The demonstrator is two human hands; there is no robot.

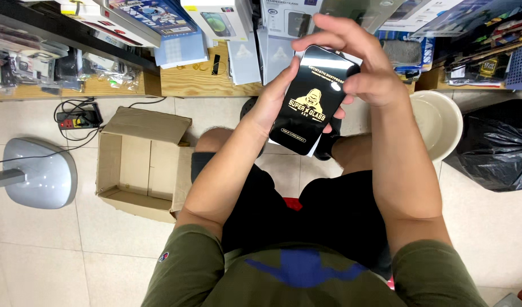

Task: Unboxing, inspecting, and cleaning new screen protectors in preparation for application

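Observation:
A flat black phone-shaped package (311, 101) with gold print and a white backing is held upright above my lap. My left hand (270, 102) grips its left edge from behind, thumb along the side. My right hand (360, 59) curls over the top right corner, fingers pinching at the upper edge. Both forearms rise from my knees, and I sit in black shorts and an olive shirt.
An open cardboard box (139, 165) stands on the tiled floor at left, beside a grey fan base (40, 173) and a power strip (76, 119). A wooden shelf (198, 82) with boxed goods runs across the top. A cream bucket (440, 122) and a black bag (497, 145) sit at right.

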